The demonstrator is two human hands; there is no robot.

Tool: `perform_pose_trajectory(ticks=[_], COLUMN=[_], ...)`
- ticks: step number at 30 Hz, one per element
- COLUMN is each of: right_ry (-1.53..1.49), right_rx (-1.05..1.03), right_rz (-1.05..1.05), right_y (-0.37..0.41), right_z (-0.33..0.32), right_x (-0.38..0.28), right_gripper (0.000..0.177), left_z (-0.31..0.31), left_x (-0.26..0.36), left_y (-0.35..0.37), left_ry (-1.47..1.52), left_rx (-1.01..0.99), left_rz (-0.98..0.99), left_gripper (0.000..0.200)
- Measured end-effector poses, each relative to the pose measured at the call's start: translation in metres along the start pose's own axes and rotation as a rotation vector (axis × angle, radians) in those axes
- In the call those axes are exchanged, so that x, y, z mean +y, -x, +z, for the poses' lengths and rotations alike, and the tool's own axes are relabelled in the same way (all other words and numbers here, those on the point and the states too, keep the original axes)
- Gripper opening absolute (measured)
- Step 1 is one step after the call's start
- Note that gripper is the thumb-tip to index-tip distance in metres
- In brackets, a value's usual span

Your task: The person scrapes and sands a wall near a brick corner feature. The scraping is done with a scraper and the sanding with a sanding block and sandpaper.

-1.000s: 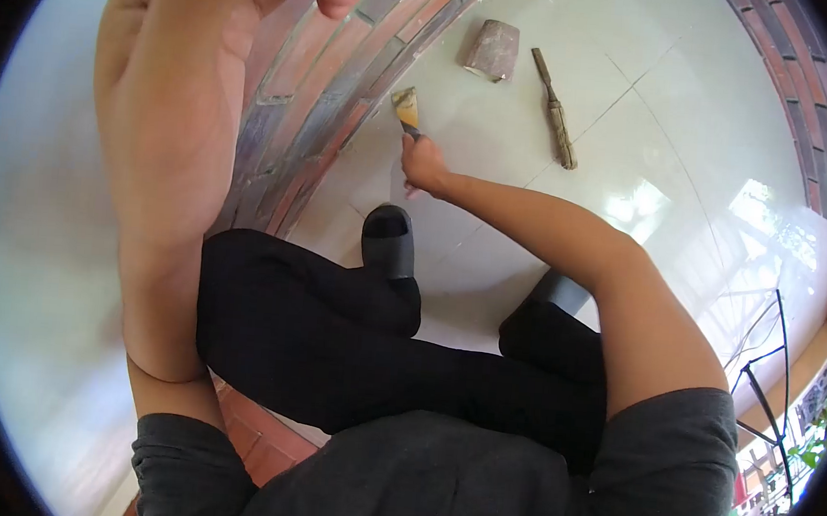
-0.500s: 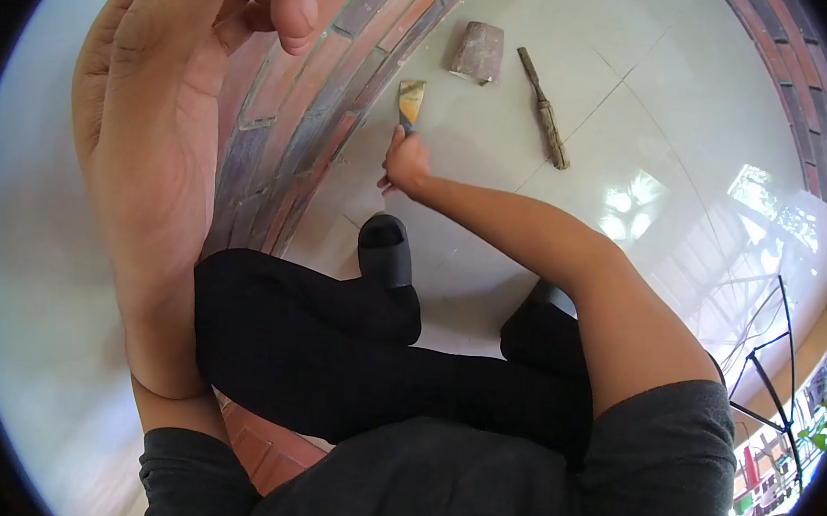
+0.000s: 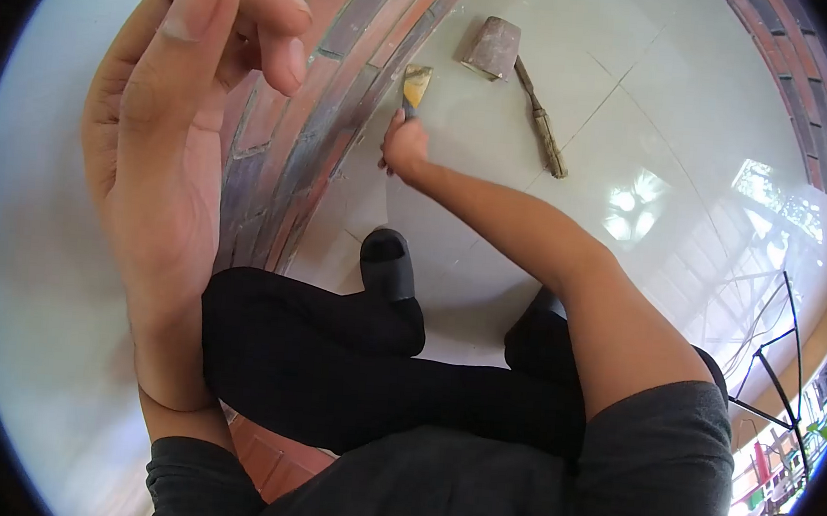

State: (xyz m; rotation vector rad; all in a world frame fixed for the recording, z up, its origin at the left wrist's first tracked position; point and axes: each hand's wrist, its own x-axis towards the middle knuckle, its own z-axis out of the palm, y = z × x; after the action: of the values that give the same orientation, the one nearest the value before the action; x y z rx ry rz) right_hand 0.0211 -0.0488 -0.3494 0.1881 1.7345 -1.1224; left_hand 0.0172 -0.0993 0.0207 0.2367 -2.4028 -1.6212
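My right hand (image 3: pixel 405 146) is closed round the dark handle of a scraper (image 3: pixel 416 88). Its flat, yellowish blade points away from me, close to the foot of the brick wall (image 3: pixel 295 106). Large in the upper left, my left hand (image 3: pixel 158 135) is raised near the camera. Its fingers are loosely curled, the thumb stands apart from them, and no object shows in it. Farther out on the floor lie a grey-brown tapered block (image 3: pixel 493 46) and a worn long-handled tool (image 3: pixel 542 121) with a thin dark end.
Pale glossy tiles (image 3: pixel 495 187) make up the floor, with bright reflections at the right. My sandalled foot (image 3: pixel 387 264) rests below my right hand. Another brick edge (image 3: pixel 796 74) curves along the upper right, and a thin black metal frame (image 3: pixel 778 365) stands at the right.
The view has shifted slightly, and more of my left hand's fingers shows. My right hand and the scraper sit a little higher in the picture, the blade turned slightly.
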Motion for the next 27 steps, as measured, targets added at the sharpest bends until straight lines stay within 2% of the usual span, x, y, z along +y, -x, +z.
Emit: perform_pose_trajectory(ticks=[3,6,9,13,15,18,21,22,23,25,27], right_ry=[-0.051,-0.117,0.125,0.023,0.099,-0.017,0.16,0.229,0.181,0.07,0.019], right_rx=[-0.036,0.034,-0.043,0.035,0.062,0.058,0.034,-0.085,-0.023,-0.005,0.018], right_rz=[-0.06,-0.101,-0.077,-0.056,-0.163,-0.15,-0.14,-0.197,-0.094,-0.082,-0.073], right_y=[-0.065,-0.088,-0.065,-0.024,-0.076,-0.117,-0.091,-0.09,-0.068,-0.035,-0.041], right_z=[-0.019,-0.053,-0.044,-0.03,-0.038,-0.083,-0.085,-0.072,-0.058,-0.039,-0.037], right_x=[-0.035,-0.062,-0.032,-0.026,-0.026,-0.07,-0.074,-0.055,-0.049,-0.033,-0.04], right_gripper=[0.062,0.062,0.061,0.07,0.072,0.074,0.074,0.073,0.069,0.066,0.067], left_z=[0.003,0.001,-0.004,0.002,0.006,0.007,0.011,0.013,0.015,0.019,0.022], left_x=[-0.003,-0.005,-0.006,-0.004,-0.003,-0.002,0.0,0.0,0.001,0.003,0.004], left_y=[0.002,0.003,0.0,-0.004,-0.004,-0.001,-0.004,-0.005,-0.005,-0.007,-0.008], left_ry=[-0.006,-0.031,-0.027,-0.03,-0.033,-0.036,0.037,0.075,0.074,0.067,0.059], left_rx=[0.008,0.03,0.034,0.023,0.02,0.039,0.144,0.197,0.194,0.182,0.181], left_rz=[-0.01,-0.024,-0.022,-0.009,-0.016,-0.041,-0.061,-0.064,-0.07,-0.075,-0.112], left_gripper=[0.038,0.038,0.038,0.038,0.038,0.038,0.036,0.035,0.034,0.031,0.03])
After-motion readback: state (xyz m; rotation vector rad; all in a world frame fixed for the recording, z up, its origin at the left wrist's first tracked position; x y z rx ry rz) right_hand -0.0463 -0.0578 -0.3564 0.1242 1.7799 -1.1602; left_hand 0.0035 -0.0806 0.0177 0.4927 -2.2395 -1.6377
